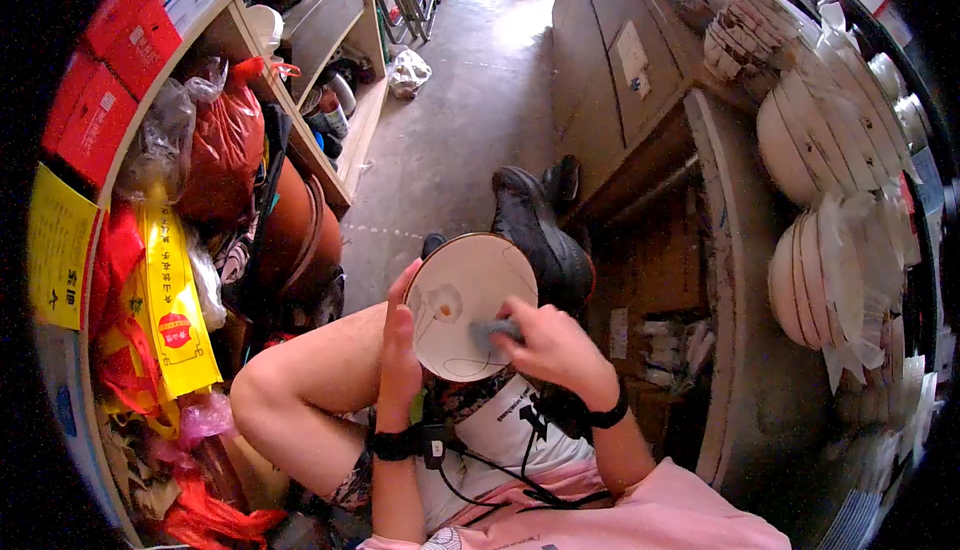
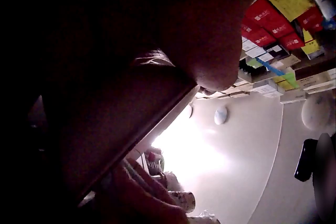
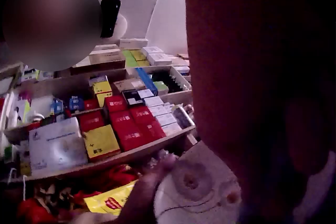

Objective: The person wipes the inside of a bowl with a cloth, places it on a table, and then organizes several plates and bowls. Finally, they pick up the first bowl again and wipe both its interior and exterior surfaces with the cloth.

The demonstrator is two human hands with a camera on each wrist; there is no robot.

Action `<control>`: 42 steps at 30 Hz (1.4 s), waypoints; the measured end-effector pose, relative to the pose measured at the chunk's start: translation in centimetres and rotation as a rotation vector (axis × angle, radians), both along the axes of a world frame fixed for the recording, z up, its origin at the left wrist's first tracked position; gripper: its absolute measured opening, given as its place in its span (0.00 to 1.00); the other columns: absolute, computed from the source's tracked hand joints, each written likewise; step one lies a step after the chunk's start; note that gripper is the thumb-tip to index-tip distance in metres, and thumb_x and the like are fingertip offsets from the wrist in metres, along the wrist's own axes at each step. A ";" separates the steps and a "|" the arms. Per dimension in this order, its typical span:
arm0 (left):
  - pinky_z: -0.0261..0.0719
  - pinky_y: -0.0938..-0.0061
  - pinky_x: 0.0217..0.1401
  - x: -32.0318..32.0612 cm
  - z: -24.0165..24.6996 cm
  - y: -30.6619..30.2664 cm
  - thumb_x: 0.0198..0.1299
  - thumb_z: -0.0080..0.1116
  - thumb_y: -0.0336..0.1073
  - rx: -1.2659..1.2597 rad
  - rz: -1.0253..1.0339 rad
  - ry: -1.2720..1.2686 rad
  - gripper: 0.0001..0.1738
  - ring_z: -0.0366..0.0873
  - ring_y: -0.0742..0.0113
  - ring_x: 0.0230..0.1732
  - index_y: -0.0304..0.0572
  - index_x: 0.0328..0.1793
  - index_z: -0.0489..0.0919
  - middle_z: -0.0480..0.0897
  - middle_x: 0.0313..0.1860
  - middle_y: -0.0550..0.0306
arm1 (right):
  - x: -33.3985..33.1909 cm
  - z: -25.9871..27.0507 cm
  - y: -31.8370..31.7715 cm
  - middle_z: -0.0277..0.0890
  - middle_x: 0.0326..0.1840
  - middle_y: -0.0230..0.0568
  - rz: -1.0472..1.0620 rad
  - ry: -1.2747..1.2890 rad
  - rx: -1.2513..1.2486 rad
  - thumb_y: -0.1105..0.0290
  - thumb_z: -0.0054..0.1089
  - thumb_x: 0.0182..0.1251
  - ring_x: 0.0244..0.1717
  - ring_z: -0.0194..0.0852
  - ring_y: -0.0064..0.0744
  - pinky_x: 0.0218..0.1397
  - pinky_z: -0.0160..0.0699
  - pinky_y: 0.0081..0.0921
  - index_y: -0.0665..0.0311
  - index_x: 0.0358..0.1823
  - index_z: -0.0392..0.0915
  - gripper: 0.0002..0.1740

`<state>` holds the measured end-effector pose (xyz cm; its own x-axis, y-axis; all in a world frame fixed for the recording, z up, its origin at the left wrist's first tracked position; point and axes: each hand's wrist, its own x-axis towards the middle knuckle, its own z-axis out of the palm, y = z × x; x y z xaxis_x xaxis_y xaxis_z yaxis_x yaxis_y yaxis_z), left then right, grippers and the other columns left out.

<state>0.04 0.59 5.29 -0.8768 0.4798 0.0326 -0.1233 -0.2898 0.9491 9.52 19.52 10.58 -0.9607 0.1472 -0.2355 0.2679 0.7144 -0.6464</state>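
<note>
In the head view my left hand (image 1: 400, 355) grips a round white plate (image 1: 480, 270) by its left edge. The plate has a dark rim, a grey flower design and thin curved lines; it is tilted up over my lap. My right hand (image 1: 562, 352) pinches a small grey-blue cloth or sponge (image 1: 490, 340) against the lower right of the plate's face. In the left wrist view the plate (image 2: 121, 119) is a dark slanted shape, with fingers (image 2: 144, 195) under its edge. The right wrist view shows part of the flowered plate (image 3: 181, 203); the right hand's fingertips are hidden there.
Stacks of white bowls (image 1: 800, 140) stand on the right beside a wooden cabinet (image 1: 640, 60). Shelves on the left hold red boxes (image 1: 100, 115), a red bag (image 1: 225, 145) and a yellow bag (image 1: 175, 300). Black shoes (image 1: 540, 230) are on the floor past the plate.
</note>
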 end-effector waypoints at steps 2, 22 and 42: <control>0.56 0.64 0.82 0.1 0.5 0.1 0.81 0.36 0.59 -0.032 0.018 0.003 0.37 0.61 0.58 0.80 0.39 0.82 0.61 0.66 0.79 0.50 | -0.1 -0.5 0.4 0.84 0.34 0.58 -0.074 0.051 0.056 0.64 0.65 0.69 0.35 0.85 0.62 0.40 0.83 0.46 0.67 0.50 0.73 0.16; 0.55 0.63 0.83 0.1 0.4 0.0 0.80 0.36 0.61 0.032 -0.012 -0.019 0.39 0.62 0.58 0.80 0.38 0.82 0.63 0.67 0.79 0.49 | -1.3 0.6 -3.9 0.82 0.44 0.62 0.247 0.098 -0.277 0.69 0.65 0.71 0.47 0.81 0.68 0.48 0.80 0.50 0.66 0.55 0.70 0.17; 0.54 0.64 0.83 -0.3 1.4 0.0 0.82 0.36 0.56 -0.132 -0.018 0.210 0.35 0.61 0.59 0.80 0.37 0.81 0.64 0.67 0.79 0.50 | -6.5 0.2 -0.1 0.81 0.27 0.50 -0.233 0.422 -0.099 0.72 0.62 0.75 0.23 0.82 0.42 0.30 0.78 0.35 0.67 0.52 0.63 0.16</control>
<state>-0.29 0.58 6.66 -0.8486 0.5078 0.1487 0.0763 -0.1607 0.9840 3.04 19.45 10.76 -0.9193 0.3666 0.1434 0.1137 0.5961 -0.7949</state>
